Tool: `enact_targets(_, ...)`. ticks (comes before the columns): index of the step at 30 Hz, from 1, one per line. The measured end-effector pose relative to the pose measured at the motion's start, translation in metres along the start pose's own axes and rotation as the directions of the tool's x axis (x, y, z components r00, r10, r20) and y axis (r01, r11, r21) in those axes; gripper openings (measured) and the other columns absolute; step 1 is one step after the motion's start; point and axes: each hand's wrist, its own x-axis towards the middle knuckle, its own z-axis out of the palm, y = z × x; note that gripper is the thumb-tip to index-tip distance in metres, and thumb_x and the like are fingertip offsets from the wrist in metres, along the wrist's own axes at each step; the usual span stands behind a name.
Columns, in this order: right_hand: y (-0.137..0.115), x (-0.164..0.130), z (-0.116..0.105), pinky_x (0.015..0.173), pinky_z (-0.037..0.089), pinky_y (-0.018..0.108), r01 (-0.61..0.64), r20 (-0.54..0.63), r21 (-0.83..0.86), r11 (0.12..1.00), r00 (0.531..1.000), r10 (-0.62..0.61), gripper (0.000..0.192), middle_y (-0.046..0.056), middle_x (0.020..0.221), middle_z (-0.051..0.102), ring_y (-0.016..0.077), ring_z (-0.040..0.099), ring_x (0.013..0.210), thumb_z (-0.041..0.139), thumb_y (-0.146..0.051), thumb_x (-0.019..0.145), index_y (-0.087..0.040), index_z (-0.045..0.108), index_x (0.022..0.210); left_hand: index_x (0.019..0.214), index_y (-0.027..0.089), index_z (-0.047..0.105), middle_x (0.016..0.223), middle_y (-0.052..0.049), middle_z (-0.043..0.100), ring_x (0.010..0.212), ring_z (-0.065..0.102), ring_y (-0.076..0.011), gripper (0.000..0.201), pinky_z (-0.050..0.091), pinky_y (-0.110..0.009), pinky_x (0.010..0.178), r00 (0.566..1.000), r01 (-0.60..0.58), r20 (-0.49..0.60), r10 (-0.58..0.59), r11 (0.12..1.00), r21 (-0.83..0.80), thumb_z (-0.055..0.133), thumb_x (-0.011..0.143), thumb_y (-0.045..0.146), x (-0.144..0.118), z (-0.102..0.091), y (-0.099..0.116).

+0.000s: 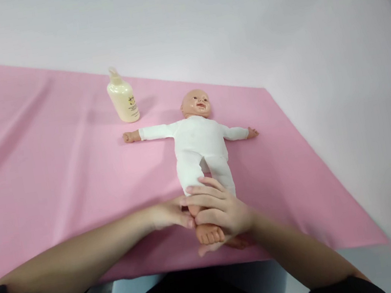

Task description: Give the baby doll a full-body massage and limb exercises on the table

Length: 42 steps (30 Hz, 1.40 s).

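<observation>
My dark sleeves fill the bottom edge, and just beyond them my two forearms meet over the near end of the doll [198,141]. My right hand [220,212] lies across the doll's ankle and foot [209,233], fingers [198,199] curled loosely over it, holding rather than clamping. My left hand [169,215] comes in from the side, fingertips touching the same leg just beside my right fingers; most of it is hidden, so I cannot tell whether it is closed on anything.

The doll lies on its back on the pink sheet [35,167] covering the desk, arms spread wide, head away from me, in a white suit that is on and looks undisturbed. The bottle [122,98] stands upright well apart, beyond the doll's arm, pump on top.

I judge the work on this foot is only under way: one leg is in hand, and nothing shows on the other leg, arms or body.
</observation>
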Motion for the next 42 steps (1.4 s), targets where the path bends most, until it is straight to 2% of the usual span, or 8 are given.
enact_targets(3, -0.001, 0.002, 0.002, 0.111, 0.031, 0.048, -0.076, -0.009, -0.07, 0.995, 0.997, 0.076, 0.027, 0.005, 0.126, 0.059, 0.0205, 0.041, 0.132, 0.055, -0.048, 0.085, -0.024, 0.058, 0.098, 0.086, 0.013, 0.067, 0.072, -0.001, 0.064, 0.078, 0.062, -0.0186, 0.04, 0.048, -0.029, 0.073, 0.994, 0.01, 0.107, -0.006, 0.999, -0.038, 0.077, 0.063, 0.044, -0.001, -0.003, -0.004)
enact_targets(6, -0.001, 0.002, 0.005, 0.113, 0.03, 0.046, -0.146, -0.038, -0.128, 0.981, 0.989, 0.142, 0.022, 0.003, 0.125, 0.059, 0.0195, 0.037, 0.134, 0.051, -0.038, 0.09, -0.026, 0.057, 0.107, 0.075, 0.013, 0.064, 0.063, 0.002, 0.058, 0.068, 0.056, -0.014, 0.033, 0.044, -0.025, 0.066, 0.999, -0.025, 0.034, 0.026, 0.999, -0.02, 0.077, 0.063, 0.041, -0.001, -0.006, -0.008)
enact_targets(11, 0.0, 0.0, 0.006, 0.112, 0.031, 0.046, -0.105, -0.075, -0.157, 0.982, 0.993, 0.094, 0.018, 0.003, 0.12, 0.063, 0.0194, 0.038, 0.133, 0.052, -0.025, 0.09, -0.023, 0.057, 0.108, 0.083, 0.012, 0.066, 0.077, 0.002, 0.064, 0.076, 0.059, -0.0117, 0.031, 0.045, -0.022, 0.07, 0.997, -0.043, 0.068, 0.039, 0.998, 0.056, 0.076, 0.065, 0.036, 0.001, -0.005, -0.006)
enact_targets(14, 0.001, 0.0, 0.005, 0.11, 0.034, 0.047, -0.079, -0.091, -0.147, 0.986, 0.994, 0.067, 0.016, 0.003, 0.115, 0.066, 0.0193, 0.044, 0.129, 0.052, -0.029, 0.091, -0.022, 0.059, 0.104, 0.088, 0.011, 0.066, 0.084, 0.0, 0.067, 0.08, 0.06, -0.012, 0.037, 0.047, -0.021, 0.072, 0.993, -0.023, 0.118, 0.013, 0.996, 0.082, 0.077, 0.065, 0.038, 0.003, -0.004, -0.004)
enact_targets(20, 0.0, 0.002, 0.003, 0.106, 0.041, 0.045, -0.078, -0.169, -0.173, 0.982, 0.984, 0.048, 0.017, 0.0, 0.104, 0.07, 0.0179, 0.054, 0.119, 0.045, -0.031, 0.094, -0.023, 0.06, 0.096, 0.11, 0.016, 0.061, 0.099, 0.0, 0.065, 0.091, 0.059, -0.0103, 0.051, 0.046, -0.018, 0.078, 0.996, -0.025, 0.087, 0.025, 1.0, 0.006, 0.08, 0.065, 0.029, 0.003, -0.006, -0.011)
enact_targets(29, 0.001, -0.001, 0.006, 0.108, 0.038, 0.046, -0.082, -0.195, -0.17, 0.982, 0.98, 0.048, 0.013, 0.002, 0.099, 0.071, 0.0193, 0.057, 0.115, 0.049, -0.029, 0.091, -0.023, 0.059, 0.097, 0.102, 0.016, 0.064, 0.087, 0.002, 0.061, 0.084, 0.057, -0.0093, 0.041, 0.046, -0.018, 0.075, 0.992, -0.009, 0.126, 0.011, 1.0, -0.019, 0.08, 0.066, 0.027, 0.002, -0.007, -0.011)
enact_targets(38, 0.002, 0.001, 0.006, 0.103, 0.041, 0.048, -0.097, -0.261, -0.134, 0.986, 0.963, 0.059, 0.013, 0.002, 0.095, 0.073, 0.0211, 0.063, 0.105, 0.051, -0.028, 0.089, -0.02, 0.061, 0.089, 0.111, 0.016, 0.058, 0.098, -0.003, 0.061, 0.094, 0.058, -0.0173, 0.058, 0.045, -0.032, 0.087, 0.98, -0.018, 0.197, 0.029, 0.998, -0.062, 0.081, 0.062, 0.037, 0.002, -0.006, -0.015)
enact_targets(42, -0.001, 0.004, 0.004, 0.103, 0.04, 0.05, -0.102, -0.258, -0.096, 0.99, 0.963, 0.074, 0.032, 0.003, 0.092, 0.073, 0.0234, 0.064, 0.102, 0.057, -0.051, 0.08, -0.02, 0.061, 0.088, 0.098, 0.015, 0.062, 0.087, -0.001, 0.06, 0.088, 0.057, -0.0156, 0.048, 0.043, -0.028, 0.082, 0.992, -0.014, 0.122, 0.011, 1.0, 0.025, 0.079, 0.063, 0.043, 0.001, -0.008, -0.013)
